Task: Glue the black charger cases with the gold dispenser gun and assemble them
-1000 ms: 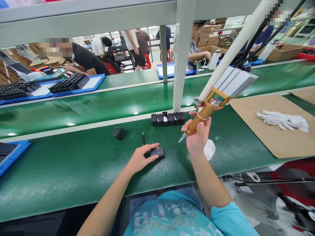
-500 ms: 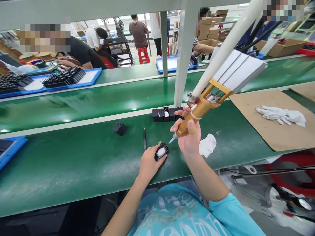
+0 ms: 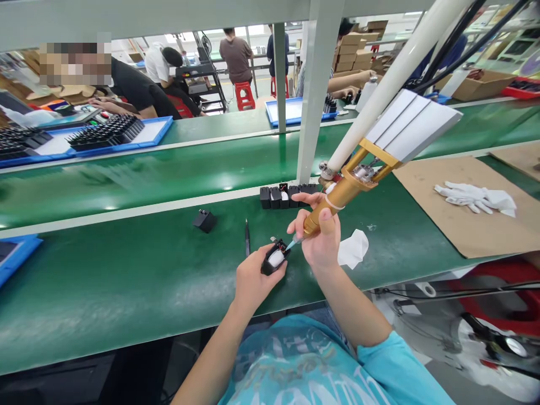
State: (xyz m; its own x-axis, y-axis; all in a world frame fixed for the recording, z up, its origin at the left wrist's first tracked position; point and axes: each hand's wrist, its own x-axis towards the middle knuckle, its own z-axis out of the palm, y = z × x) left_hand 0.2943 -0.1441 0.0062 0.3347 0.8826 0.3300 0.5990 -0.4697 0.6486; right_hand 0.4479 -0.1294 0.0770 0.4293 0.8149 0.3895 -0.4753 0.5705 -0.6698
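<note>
Gripping the black housing (image 3: 266, 265) between thumb and fingers, the left hand (image 3: 255, 274) exposes its white insert (image 3: 276, 258) upward. The right hand (image 3: 319, 243) is wrapped around the gold tool (image 3: 343, 188), which slopes in from between 1 and 2 o'clock. The blue tip (image 3: 292, 243) meets the housing's edge in view; contact cannot be told. Both hands are near each other but apart. Taking the housing as dial centre, over the green bench (image 3: 147, 281): black pen-like tool (image 3: 247, 236) at 10 o'clock; black block (image 3: 205, 221) farther out, same bearing; row of black units (image 3: 275, 198) at 12; crumpled white sheet (image 3: 353, 248) at 3; white gloves (image 3: 475, 197) between 2 and 3, on brown cardboard (image 3: 459, 230).
</note>
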